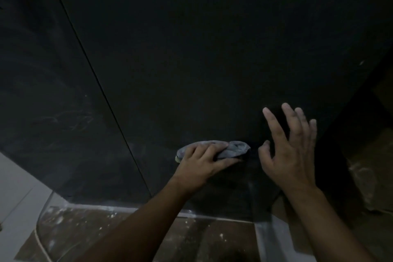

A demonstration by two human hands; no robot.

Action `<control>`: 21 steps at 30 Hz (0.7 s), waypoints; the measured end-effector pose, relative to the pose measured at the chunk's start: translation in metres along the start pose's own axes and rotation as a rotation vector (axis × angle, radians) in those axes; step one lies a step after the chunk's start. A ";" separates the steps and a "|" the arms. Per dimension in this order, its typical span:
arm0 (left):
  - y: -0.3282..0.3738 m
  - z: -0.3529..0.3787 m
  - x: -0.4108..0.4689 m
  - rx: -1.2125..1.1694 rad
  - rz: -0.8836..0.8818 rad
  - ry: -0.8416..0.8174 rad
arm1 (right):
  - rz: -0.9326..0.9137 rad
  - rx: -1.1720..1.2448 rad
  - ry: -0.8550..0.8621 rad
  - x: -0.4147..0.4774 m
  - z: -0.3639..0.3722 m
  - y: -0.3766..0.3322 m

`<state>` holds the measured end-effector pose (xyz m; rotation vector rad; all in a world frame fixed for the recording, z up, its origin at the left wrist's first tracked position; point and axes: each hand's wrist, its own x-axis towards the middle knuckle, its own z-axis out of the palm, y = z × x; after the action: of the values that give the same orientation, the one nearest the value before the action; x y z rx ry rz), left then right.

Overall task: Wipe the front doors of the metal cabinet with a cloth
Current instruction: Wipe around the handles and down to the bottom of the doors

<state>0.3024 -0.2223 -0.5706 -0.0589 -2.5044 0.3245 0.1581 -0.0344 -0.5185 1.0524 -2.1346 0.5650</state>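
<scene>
Lying under left hand point(200, 162): cloth point(234, 149)

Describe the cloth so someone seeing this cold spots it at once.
Start at the big black cabinet door, right of the seam. Low on it, the left hand grips a bunched cloth. It is the only pale grey-blue thing on the black.

Cabinet doors point(191, 49) are running off the top edge.
My left hand point(201, 164) is covering part of the cloth point(234, 149).
</scene>
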 end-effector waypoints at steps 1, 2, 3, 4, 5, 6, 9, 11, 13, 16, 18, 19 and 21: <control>-0.003 -0.005 0.003 -0.023 -0.033 0.042 | 0.023 0.002 0.016 0.000 -0.001 0.003; -0.006 -0.009 0.007 -0.059 -0.097 0.097 | 0.046 0.005 0.043 -0.001 -0.002 0.007; -0.008 -0.014 0.012 -0.082 -0.180 0.173 | 0.071 0.009 0.077 -0.001 -0.002 0.010; -0.008 -0.017 0.019 -0.089 -0.266 0.256 | 0.099 0.014 0.113 -0.001 -0.003 0.014; -0.008 -0.019 0.026 -0.087 -0.331 0.336 | 0.127 0.024 0.147 0.000 -0.004 0.017; -0.006 -0.020 0.032 -0.096 -0.382 0.400 | 0.157 0.045 0.177 0.000 -0.005 0.021; 0.005 -0.022 0.051 -0.189 -0.492 0.522 | 0.237 0.188 0.226 0.002 -0.012 0.026; 0.014 -0.021 0.063 -0.226 -0.528 0.585 | 0.276 0.282 0.244 0.001 -0.017 0.028; 0.026 -0.019 0.073 -0.234 -0.540 0.634 | 0.353 0.385 0.251 0.000 -0.022 0.033; 0.044 -0.016 0.085 -0.209 -0.453 0.599 | 0.506 0.611 0.251 0.000 -0.032 0.045; 0.060 -0.014 0.093 -0.198 -0.385 0.538 | 0.566 0.699 0.252 0.001 -0.038 0.052; 0.068 -0.012 0.097 -0.205 -0.357 0.521 | 0.575 0.723 0.241 0.002 -0.041 0.054; 0.086 -0.006 0.104 -0.247 -0.314 0.490 | 0.586 0.814 0.195 0.002 -0.045 0.060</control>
<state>0.2184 -0.1252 -0.5284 0.1393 -2.0113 -0.1211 0.1258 0.0282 -0.4915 0.6737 -2.0417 1.8396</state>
